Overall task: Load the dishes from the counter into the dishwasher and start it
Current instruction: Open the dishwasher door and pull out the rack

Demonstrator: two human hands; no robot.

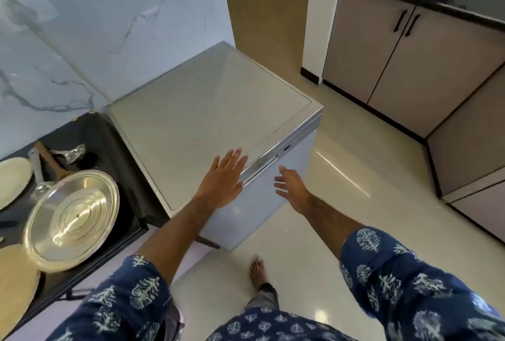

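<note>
Glossy boxy dishwasher [213,111]; round steel plate [72,220] beside.

Both arms are reaching forward in blue patterned sleeves pushed up the forearms. The left hand [224,174] is lying palm down with fingers straight over the front edge of the dishwasher [213,111]. The right hand [293,186] is hovering just beside the dishwasher's front, fingers spread and relaxed.
</note>
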